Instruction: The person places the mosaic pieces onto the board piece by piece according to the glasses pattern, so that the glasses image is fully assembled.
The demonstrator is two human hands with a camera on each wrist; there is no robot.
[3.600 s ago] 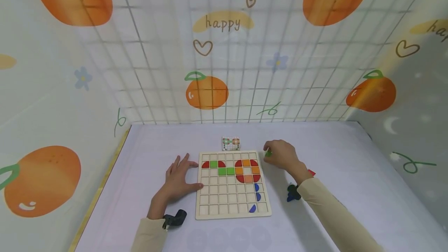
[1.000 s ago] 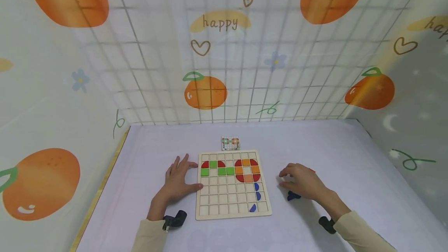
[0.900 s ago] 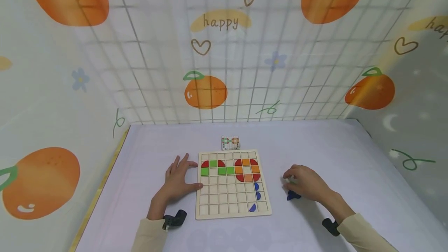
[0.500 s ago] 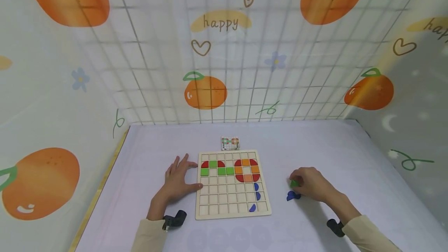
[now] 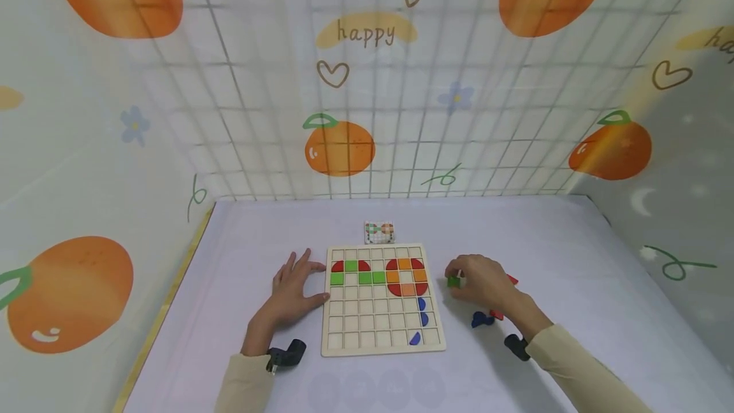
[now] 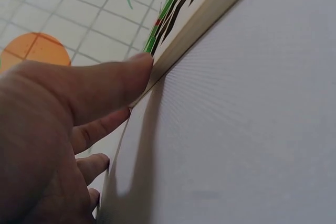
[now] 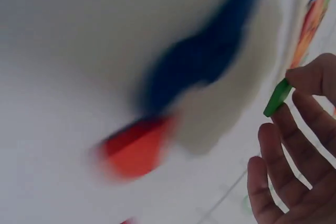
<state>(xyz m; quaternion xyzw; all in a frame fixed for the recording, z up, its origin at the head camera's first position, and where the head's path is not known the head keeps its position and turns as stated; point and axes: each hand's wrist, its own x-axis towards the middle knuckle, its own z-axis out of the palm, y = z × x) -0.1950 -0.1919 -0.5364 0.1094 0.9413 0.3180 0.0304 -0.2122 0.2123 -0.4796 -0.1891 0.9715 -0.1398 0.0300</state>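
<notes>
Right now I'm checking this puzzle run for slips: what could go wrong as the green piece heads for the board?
1. The right hand holds the green piece only by a fingertip pinch; that thin grip could let it drop.
2. Placed pieces sit close together on the board; a misaimed piece might nudge them.
3. The left hand only touches the board's edge, so it may slide.

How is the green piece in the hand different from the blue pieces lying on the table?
The green piece is pinched in the right hand, off the table; the blue pieces lie loose on the table, untouched. The green piece looks flat and straight-edged in the right wrist view; the blue pieces have curved edges. The green piece is nearer the board. Both are small, flat puzzle pieces off the board.
</notes>
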